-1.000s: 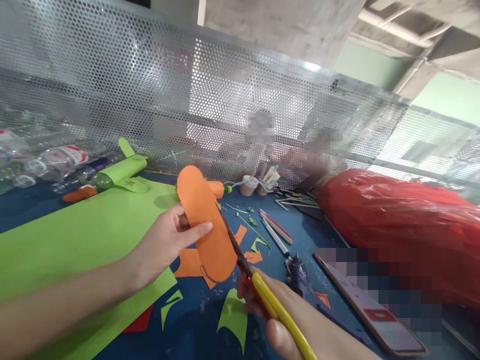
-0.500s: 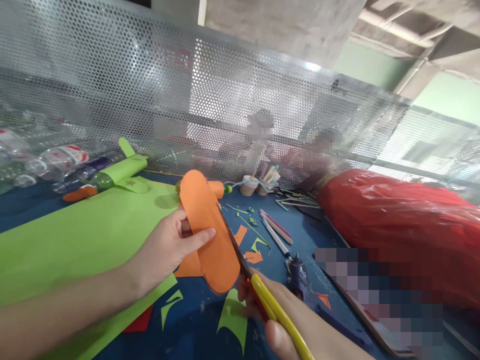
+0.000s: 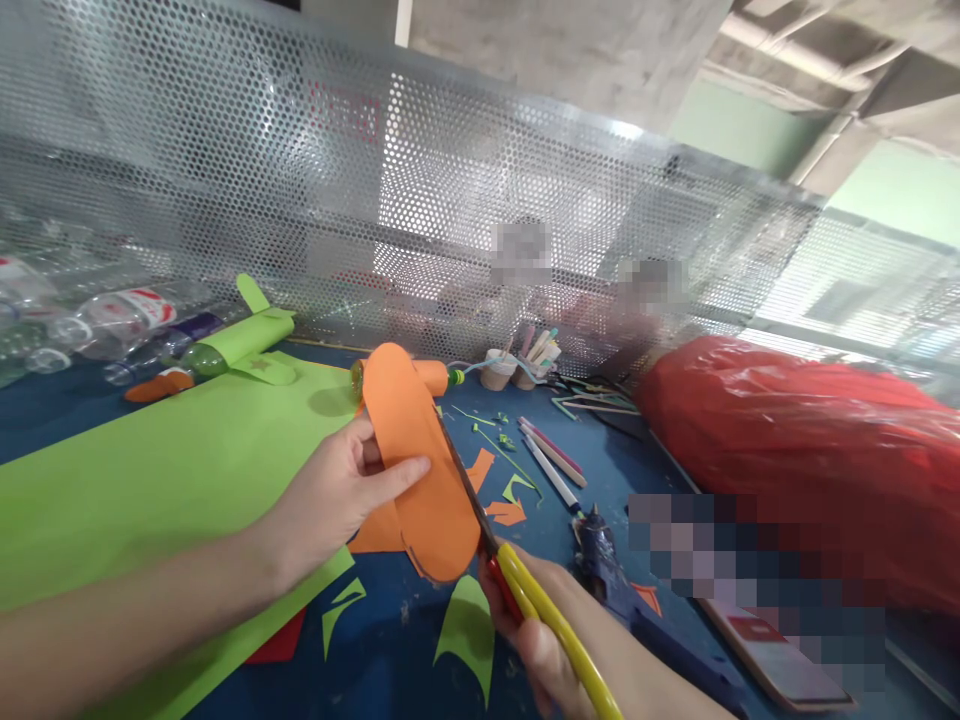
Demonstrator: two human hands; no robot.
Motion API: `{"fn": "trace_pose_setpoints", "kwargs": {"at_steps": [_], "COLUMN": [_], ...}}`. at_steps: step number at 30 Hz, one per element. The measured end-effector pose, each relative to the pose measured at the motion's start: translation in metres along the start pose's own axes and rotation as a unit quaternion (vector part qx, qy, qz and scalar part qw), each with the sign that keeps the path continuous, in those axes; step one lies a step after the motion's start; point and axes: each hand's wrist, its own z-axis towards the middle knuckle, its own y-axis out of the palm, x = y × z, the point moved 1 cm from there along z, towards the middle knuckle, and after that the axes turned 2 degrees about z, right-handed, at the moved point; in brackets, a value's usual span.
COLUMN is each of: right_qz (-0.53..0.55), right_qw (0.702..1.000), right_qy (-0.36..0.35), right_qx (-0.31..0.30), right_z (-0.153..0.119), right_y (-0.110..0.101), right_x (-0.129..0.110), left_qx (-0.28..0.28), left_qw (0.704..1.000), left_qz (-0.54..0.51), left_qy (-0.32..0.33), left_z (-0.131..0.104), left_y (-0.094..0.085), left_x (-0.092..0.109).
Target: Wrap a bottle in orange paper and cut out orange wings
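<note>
My left hand (image 3: 360,480) pinches a long orange paper piece (image 3: 431,500) with rounded ends, thumb on top and fingers behind. In my right hand (image 3: 551,610) is a pair of scissors (image 3: 547,615) with yellow and red handles. Their dark blades lie along the right edge of the orange paper and look nearly closed. Beneath my left arm spreads a large green paper sheet (image 3: 187,470). Green paper scraps (image 3: 469,625) and small orange scraps (image 3: 506,512) lie around the scissors on the blue table.
A blue glue gun (image 3: 607,570) and pens (image 3: 551,475) lie to the right, near a phone (image 3: 787,660) and a red plastic bag (image 3: 787,440). Plastic bottles (image 3: 120,320) and a green paper-wrapped bottle (image 3: 247,340) are at the left. Behind stands a perforated metal screen (image 3: 315,180).
The scissor handles have come slightly closer together in my right hand, and its thumb has shifted up and left. The orange paper and my left hand have hardly moved.
</note>
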Motion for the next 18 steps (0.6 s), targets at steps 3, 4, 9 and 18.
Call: {"fn": "trace_pose_setpoints", "kwargs": {"at_steps": [3, 4, 9, 18], "right_qz": [0.01, 0.009, -0.03, 0.001], "right_qw": [1.0, 1.0, 0.999, 1.0], "right_qy": [0.013, 0.012, 0.003, -0.002], "right_qx": [0.0, 0.001, 0.019, 0.028], "right_z": [0.0007, 0.0009, 0.0007, 0.0027], "right_y": [0.0004, 0.0004, 0.0009, 0.0028], "right_x": [0.0002, -0.0001, -0.0013, 0.0029], "left_qx": [0.001, -0.001, -0.013, -0.018], "left_qw": [1.0, 1.0, 1.0, 1.0], "left_qz": [-0.002, -0.003, -0.011, -0.007], "left_qy": [-0.001, 0.002, 0.008, -0.011], "left_z": [0.0004, 0.0004, -0.001, 0.0023], "left_y": [0.001, 0.0011, -0.0007, -0.0019], "left_x": [0.0002, 0.0001, -0.001, -0.0008]}}
